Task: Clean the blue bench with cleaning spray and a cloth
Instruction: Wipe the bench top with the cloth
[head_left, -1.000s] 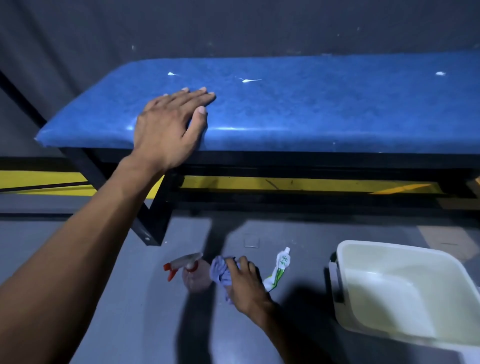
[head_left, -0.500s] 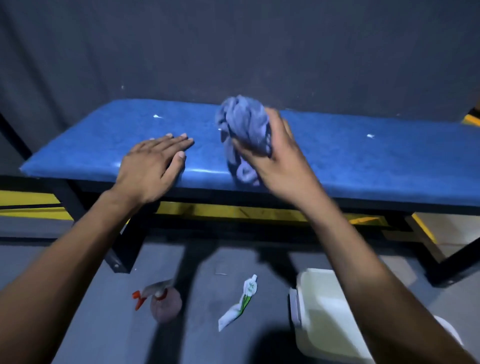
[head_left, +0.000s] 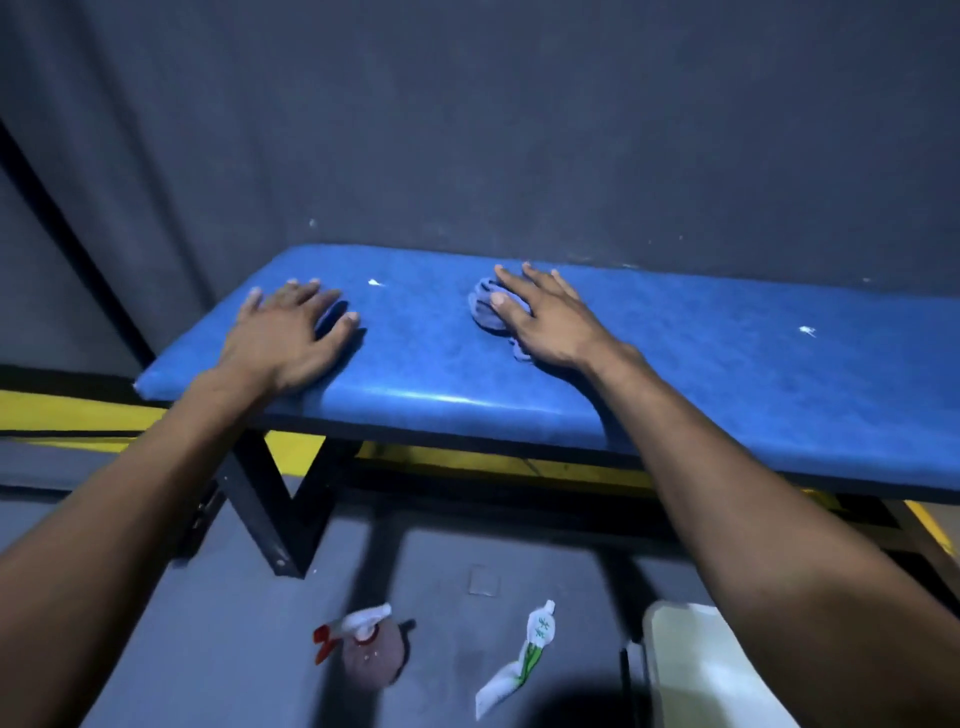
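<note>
The blue padded bench (head_left: 675, 364) runs across the view on a black frame, with small white spots on its top. My left hand (head_left: 285, 332) lies flat on the bench's left end, fingers spread, holding nothing. My right hand (head_left: 540, 317) presses down on a crumpled blue-grey cloth (head_left: 485, 312) near the middle of the bench; part of the cloth is hidden under the palm. The spray bottle (head_left: 363, 644), with a white head and red trigger, stands on the floor below the bench.
A white and green refill pouch (head_left: 519, 660) lies on the grey floor beside the bottle. A pale plastic tub (head_left: 691, 670) sits at the lower right. The dark wall is right behind the bench. A yellow stripe (head_left: 67, 410) runs along the floor edge.
My right hand picked the cloth up from the floor, carried it above the bench and has now pressed it down on the bench top. My left hand stayed flat on the bench.
</note>
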